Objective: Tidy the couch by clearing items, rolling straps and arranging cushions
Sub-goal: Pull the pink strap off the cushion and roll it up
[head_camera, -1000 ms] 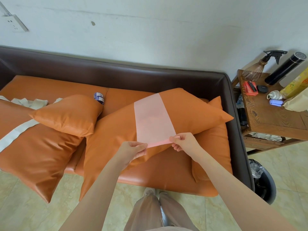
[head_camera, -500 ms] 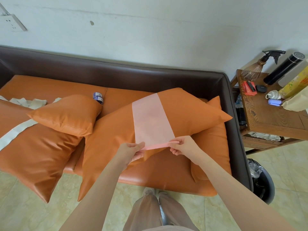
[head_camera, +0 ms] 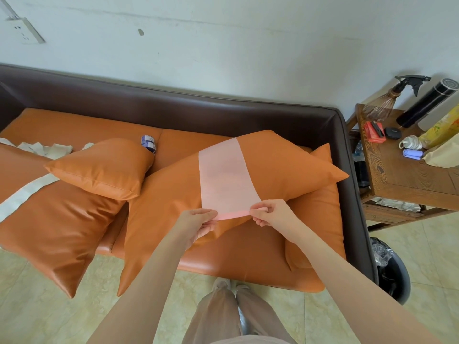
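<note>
A wide pale pink strap (head_camera: 224,177) lies flat across a large orange cushion (head_camera: 285,167) on the brown couch (head_camera: 173,110). Its near end is turned over into a narrow rolled fold. My left hand (head_camera: 198,223) pinches the left end of that fold. At the fold's right end, my right hand (head_camera: 270,213) pinches it. A small orange cushion (head_camera: 101,167) leans on another big cushion (head_camera: 57,219) at the left, where a white strap (head_camera: 24,194) lies across it. More white strap (head_camera: 42,147) is bunched behind.
A small blue and white can (head_camera: 148,143) sits on the seat behind the small cushion. A wooden side table (head_camera: 407,175) at the right carries a spray bottle, a black flask and small items. A black bin (head_camera: 390,271) stands below it on the tiled floor.
The near end of the pink strap has been turned over into a tighter fold, and both hands have shifted slightly with it. The cushions have not moved.
</note>
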